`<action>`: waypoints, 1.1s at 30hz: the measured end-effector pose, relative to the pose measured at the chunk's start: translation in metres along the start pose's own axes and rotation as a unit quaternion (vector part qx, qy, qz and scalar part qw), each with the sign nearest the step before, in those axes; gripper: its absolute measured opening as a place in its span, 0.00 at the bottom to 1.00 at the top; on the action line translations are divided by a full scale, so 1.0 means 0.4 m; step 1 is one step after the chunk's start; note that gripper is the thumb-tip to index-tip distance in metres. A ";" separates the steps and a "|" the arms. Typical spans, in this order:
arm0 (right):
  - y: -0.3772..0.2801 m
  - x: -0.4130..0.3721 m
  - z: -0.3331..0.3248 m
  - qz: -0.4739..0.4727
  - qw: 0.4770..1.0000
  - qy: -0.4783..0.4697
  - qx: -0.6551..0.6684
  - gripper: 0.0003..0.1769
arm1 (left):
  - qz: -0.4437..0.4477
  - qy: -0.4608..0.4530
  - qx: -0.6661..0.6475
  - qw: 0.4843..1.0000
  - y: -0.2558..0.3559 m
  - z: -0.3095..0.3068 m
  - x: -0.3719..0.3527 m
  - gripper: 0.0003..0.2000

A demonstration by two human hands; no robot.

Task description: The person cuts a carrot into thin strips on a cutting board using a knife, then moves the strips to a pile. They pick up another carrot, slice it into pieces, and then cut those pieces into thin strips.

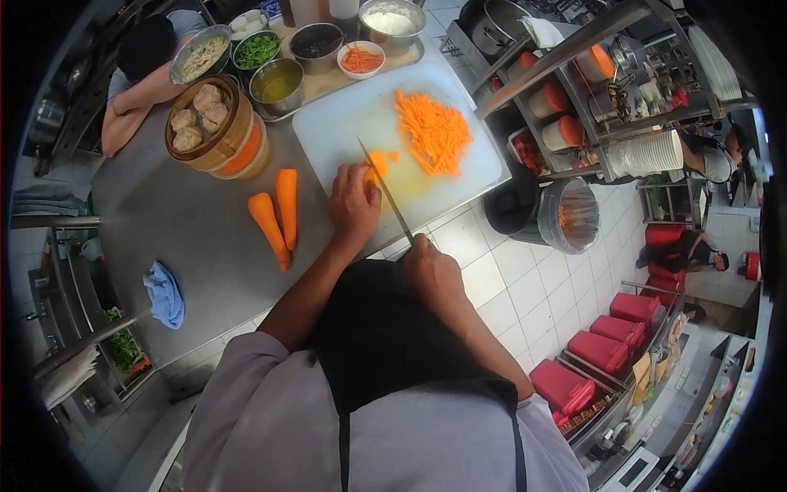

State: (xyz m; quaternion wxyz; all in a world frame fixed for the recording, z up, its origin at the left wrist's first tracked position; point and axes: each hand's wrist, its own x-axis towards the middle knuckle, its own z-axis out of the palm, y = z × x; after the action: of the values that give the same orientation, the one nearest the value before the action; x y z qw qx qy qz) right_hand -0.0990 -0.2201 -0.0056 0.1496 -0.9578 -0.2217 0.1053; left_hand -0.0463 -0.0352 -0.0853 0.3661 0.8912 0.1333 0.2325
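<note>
My right hand (431,266) is closed around the handle of a kitchen knife (388,193), whose blade points up and left across the white cutting board (328,123). Beside the blade, my left hand (355,202) has its fingers curled on a piece of carrot (373,174), pressing it to the board. Small carrot bits lie just past the blade. A heap of carrot strips (434,135) rests on the right part of the board. Two peeled whole carrots (276,215) lie on the steel table, left of my left hand.
A bamboo steamer (239,135) with several dumplings stands left of the board. Beyond it are bowls of greens (257,51), yellow liquid (277,86) and carrot strips (361,59). A blue cloth (164,295) lies at left. A lined bin (569,215) stands at right. Another person's arm (147,102) rests at the far left.
</note>
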 end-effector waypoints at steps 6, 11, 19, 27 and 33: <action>-0.007 0.046 0.012 0.015 0.999 -0.044 -0.026 0.07 | -0.012 -0.006 -0.004 1.000 0.004 -0.004 0.002 0.18; -0.008 0.191 0.086 -0.003 1.000 -0.018 -0.004 0.07 | -0.009 0.001 -0.010 1.000 -0.001 -0.003 0.000 0.17; 0.008 0.243 0.101 -0.034 0.999 0.015 0.028 0.07 | -0.010 0.011 -0.027 1.000 0.006 -0.007 0.000 0.17; 0.005 0.101 0.023 -0.012 1.000 -0.001 0.019 0.06 | -0.019 0.030 -0.023 0.999 0.004 -0.001 -0.006 0.17; 0.004 0.032 0.009 0.004 1.000 -0.017 0.010 0.06 | -0.021 0.022 -0.027 0.999 0.000 -0.002 -0.007 0.18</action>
State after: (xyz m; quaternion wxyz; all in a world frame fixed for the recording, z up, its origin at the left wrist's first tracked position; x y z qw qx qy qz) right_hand -0.0882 -0.2146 -0.0113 0.1547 -0.9553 -0.2195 0.1239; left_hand -0.0489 -0.0357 -0.0858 0.3916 0.8726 0.1540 0.2481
